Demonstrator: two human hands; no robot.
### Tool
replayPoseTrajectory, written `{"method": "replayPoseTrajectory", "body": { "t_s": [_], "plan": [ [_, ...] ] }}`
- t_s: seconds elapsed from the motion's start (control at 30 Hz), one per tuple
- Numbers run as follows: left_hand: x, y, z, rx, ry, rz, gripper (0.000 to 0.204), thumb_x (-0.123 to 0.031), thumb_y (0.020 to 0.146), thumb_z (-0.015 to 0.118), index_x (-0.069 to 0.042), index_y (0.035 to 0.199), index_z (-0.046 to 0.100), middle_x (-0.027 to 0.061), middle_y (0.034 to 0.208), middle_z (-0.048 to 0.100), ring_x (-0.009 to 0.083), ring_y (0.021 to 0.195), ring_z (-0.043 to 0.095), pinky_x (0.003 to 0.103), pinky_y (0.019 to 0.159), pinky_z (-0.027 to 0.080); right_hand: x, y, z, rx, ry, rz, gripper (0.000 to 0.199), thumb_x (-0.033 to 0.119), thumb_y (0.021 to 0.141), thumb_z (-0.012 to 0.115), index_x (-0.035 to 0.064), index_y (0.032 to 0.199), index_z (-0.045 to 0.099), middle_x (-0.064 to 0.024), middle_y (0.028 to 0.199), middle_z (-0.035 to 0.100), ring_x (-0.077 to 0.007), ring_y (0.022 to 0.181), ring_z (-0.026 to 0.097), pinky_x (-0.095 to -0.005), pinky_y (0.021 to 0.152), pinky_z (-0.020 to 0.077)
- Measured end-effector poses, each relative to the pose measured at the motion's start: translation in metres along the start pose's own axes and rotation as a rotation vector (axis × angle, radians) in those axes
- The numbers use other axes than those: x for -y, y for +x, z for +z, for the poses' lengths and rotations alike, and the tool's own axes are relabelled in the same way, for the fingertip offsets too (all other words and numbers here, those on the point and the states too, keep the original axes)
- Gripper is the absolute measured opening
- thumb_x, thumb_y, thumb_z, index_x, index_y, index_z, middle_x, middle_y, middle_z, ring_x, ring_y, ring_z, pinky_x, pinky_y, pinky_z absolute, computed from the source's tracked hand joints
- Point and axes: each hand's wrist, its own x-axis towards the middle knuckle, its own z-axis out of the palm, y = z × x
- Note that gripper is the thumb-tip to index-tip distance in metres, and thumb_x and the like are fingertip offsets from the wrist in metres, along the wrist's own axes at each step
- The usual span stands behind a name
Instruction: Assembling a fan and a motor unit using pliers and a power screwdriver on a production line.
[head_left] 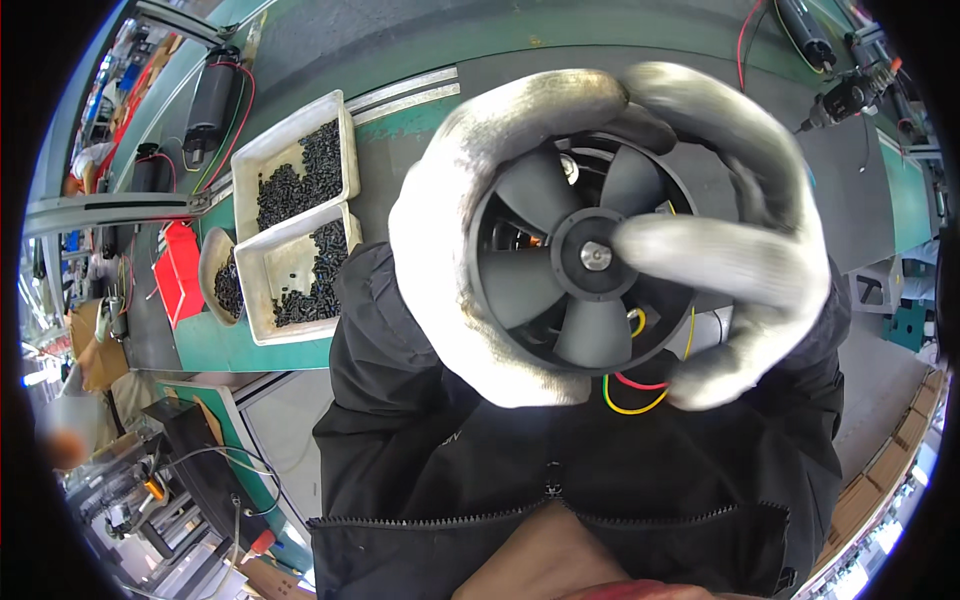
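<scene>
Close in front of my chest is a black axial fan with a round housing, broad grey-black blades and a metal shaft end at its hub. My left hand, in a white glove, is wrapped round the housing's left side. Around the right side curves my right hand, also gloved and slightly blurred, with one finger reaching across the blades to the hub. Yellow, green and red wires hang below the housing. Parts of the housing's right rim are hidden by the right hand.
Two white trays of small black parts stand on the green bench at left, beside a smaller bowl and a red bin. Black cylindrical tools hang at upper left; a black power tool is at upper right.
</scene>
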Motion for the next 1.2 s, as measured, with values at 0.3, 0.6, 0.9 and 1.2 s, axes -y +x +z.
{"method": "replayPoseTrajectory", "body": {
  "t_s": [0.3, 0.6, 0.9, 1.2],
  "plan": [
    [-0.016, 0.007, 0.007, -0.029, 0.280, -0.087, 0.100, -0.023, 0.052, 0.088, 0.009, 0.133, 0.038, 0.0235, 0.121, 0.057, 0.0287, 0.106, 0.062, 0.037, 0.090, 0.050, -0.005, 0.003, 0.008, -0.125, 0.084, -0.003, 0.051, 0.038, 0.079, 0.076, 0.0007, 0.110, 0.061, -0.0407, 0.137, 0.029, -0.0531, 0.124, 0.042, -0.0556, 0.099, 0.0434],
    [0.037, 0.002, -0.002, -0.131, 0.352, 0.104, 0.101, -0.011, 0.064, 0.082, 0.007, 0.144, 0.023, 0.0249, 0.136, 0.041, 0.0353, 0.127, 0.044, 0.044, 0.104, 0.039, -0.005, -0.045, 0.074, -0.635, 0.857, 0.744, 0.105, 0.017, 0.065, 0.082, 0.0033, 0.147, 0.018, -0.0138, 0.144, 0.037, -0.0254, 0.134, 0.038, -0.0402, 0.111, 0.0309],
    [0.021, -0.032, 0.028, 0.038, 0.807, 0.081, 0.055, -0.007, 0.075, 0.069, 0.006, 0.125, 0.049, 0.0247, 0.121, 0.055, 0.0394, 0.116, 0.053, 0.044, 0.096, 0.044, -0.083, -0.045, 0.062, -0.808, 0.599, 0.983, 0.040, 0.024, 0.083, 0.070, -0.0006, 0.113, 0.057, -0.0086, 0.093, 0.064, -0.0175, 0.082, 0.062, -0.0322, 0.071, 0.0523],
    [0.077, -0.094, 0.023, 0.369, 0.640, -0.176, 0.020, -0.021, 0.082, 0.062, -0.006, 0.096, 0.064, 0.0094, 0.095, 0.065, 0.0296, 0.089, 0.063, 0.042, 0.082, 0.049, -0.349, -0.043, -0.100, -0.173, -0.389, 1.436, 0.069, 0.055, 0.076, 0.069, -0.0068, 0.107, 0.064, -0.0194, 0.094, 0.066, -0.0301, 0.090, 0.065, -0.0361, 0.080, 0.0495]
  ]
}}
